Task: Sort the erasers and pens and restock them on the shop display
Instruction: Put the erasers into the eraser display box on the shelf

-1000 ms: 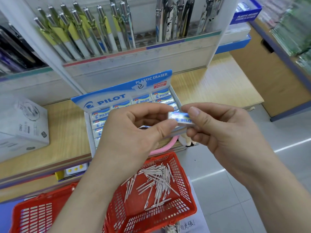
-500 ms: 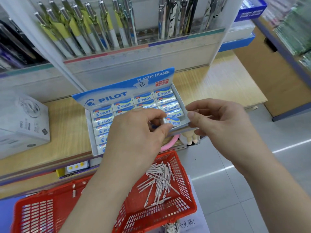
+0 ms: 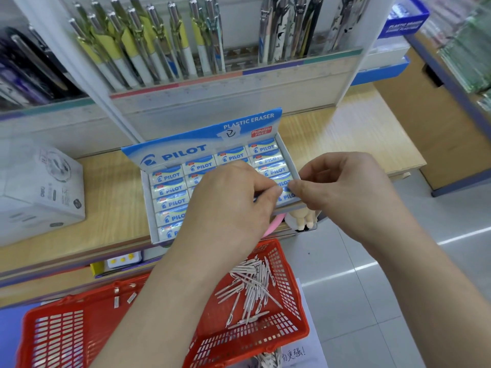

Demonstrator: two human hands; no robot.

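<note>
Pilot eraser: lies in the front right corner of the open display box, directly under my fingertips, its blue PILOT print showing between them.
Left hand: fingers curled in, thumb and forefinger pinching the eraser's left end; the back of the hand covers the middle of the box.
Right hand: thumb and forefinger pressed on the eraser's right end at the box's right wall, the other fingers bent loosely above; its thumb tip nearly meets my left forefinger.
Red basket: nearest to me, below my forearms, with a loose heap of slim white pens in it; I can't tell their type.
Second red basket: just beside it on the left.
Floor: pale grey tile, to the right of the baskets.
Display box: stands at the front edge of the shelf, flap upright and reading PILOT PLASTIC ERASER, rows of wrapped erasers inside.
Wooden shelf: light wood grain; a white carton sits on its left part, well apart from the box.
Shelf edge: a pink loop and a small plush toy hang below the box's front right corner.
Pen rack: behind the box, holding yellow-and-white pens on the left and patterned pens on the right.
Far right: a blue eraser box on a higher shelf.
</note>
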